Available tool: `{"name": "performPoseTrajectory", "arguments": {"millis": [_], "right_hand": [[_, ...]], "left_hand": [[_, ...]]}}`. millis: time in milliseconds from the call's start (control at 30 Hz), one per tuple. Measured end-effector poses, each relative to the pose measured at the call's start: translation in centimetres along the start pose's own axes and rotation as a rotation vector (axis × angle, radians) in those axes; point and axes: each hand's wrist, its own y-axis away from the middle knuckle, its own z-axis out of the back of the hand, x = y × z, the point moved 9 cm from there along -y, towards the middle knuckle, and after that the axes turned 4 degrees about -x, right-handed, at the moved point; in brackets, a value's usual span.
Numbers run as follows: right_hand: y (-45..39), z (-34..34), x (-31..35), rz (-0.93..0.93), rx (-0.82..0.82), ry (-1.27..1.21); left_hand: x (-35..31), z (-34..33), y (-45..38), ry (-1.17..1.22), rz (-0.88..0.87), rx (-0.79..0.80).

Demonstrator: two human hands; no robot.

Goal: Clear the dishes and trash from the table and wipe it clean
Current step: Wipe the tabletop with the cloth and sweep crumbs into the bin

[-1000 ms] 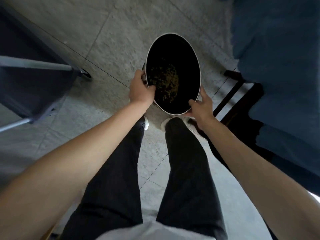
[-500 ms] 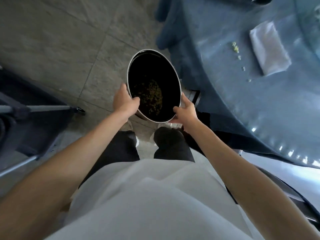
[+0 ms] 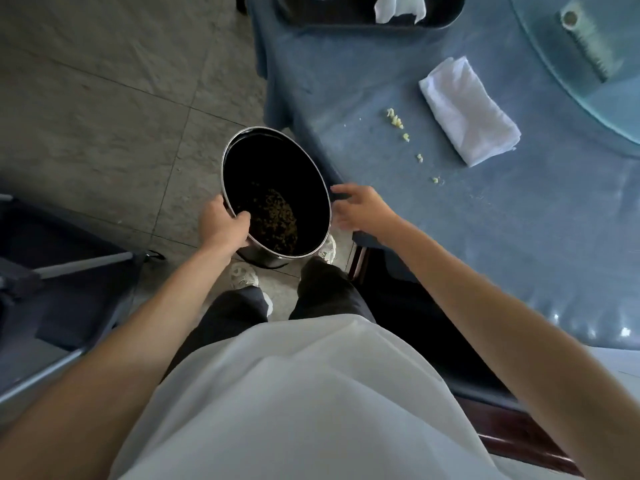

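Observation:
A round metal trash bin with a black inside and food scraps at its bottom stands on the floor just in front of my feet, beside the edge of the table with its blue cloth. My left hand grips the bin's left rim, thumb inside. My right hand is blurred, with its fingers spread by the bin's right rim and holding nothing. Pale food crumbs lie scattered on the cloth. Next to them lies a folded white cloth.
A dark tray holding a crumpled white napkin sits at the table's far edge. A glass turntable covers the right of the table. A metal-framed cart stands at my left. Dark wooden furniture is under the table by my right leg.
I have straightened up and turned toward the table, moving the bin next to its edge. My right hand has come off the bin's rim; the left still holds it.

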Motion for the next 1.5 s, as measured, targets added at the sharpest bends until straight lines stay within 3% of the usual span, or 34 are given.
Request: {"name": "performPoseTrajectory", "arguments": {"millis": [67,133,200,233,433,600,800,1233,1400,1500], "right_hand": [[-1.3,6.8,3.7,0.184,-0.139,0.030],[-2.1,15.3,6.8,0.342,-0.420,0.123],[-2.5,22.8,8.5,0.423,-0.693,0.280],[-3.4,25.4,8.5,0.429,-0.754,0.351],[-8.5,26.9,5.9,0.436,-0.498,0.758],[-8.2,25.2,5.8,0.551,-0.662,0.858],[-8.1,22.6,6.0,0.504,-0.628,0.876],[-4.8,6.6,5.4,0.684,-0.429,1.008],[-2.5,-0.9,5.6,0.742,-0.359,0.971],[-1.2,-2.1,6.0,0.760,-0.301,0.940]], "left_hand": [[-0.2,-0.7,0.3,0.049,0.034,-0.001],[-0.5,-1.5,0.8,0.075,0.049,-0.002],[-0.9,-2.4,1.2,0.077,0.053,-0.001],[-1.0,-2.8,1.4,0.073,0.056,0.001],[-1.8,-4.3,1.7,-0.006,0.063,-0.028],[-2.0,-4.3,1.7,-0.038,0.074,-0.044],[-2.8,-4.9,1.6,-0.043,0.061,-0.043],[-3.7,-6.0,1.5,0.003,0.015,0.013],[-3.8,-6.2,2.0,-0.006,0.008,0.037],[-4.0,-6.0,2.1,0.007,0.000,0.039]]}}
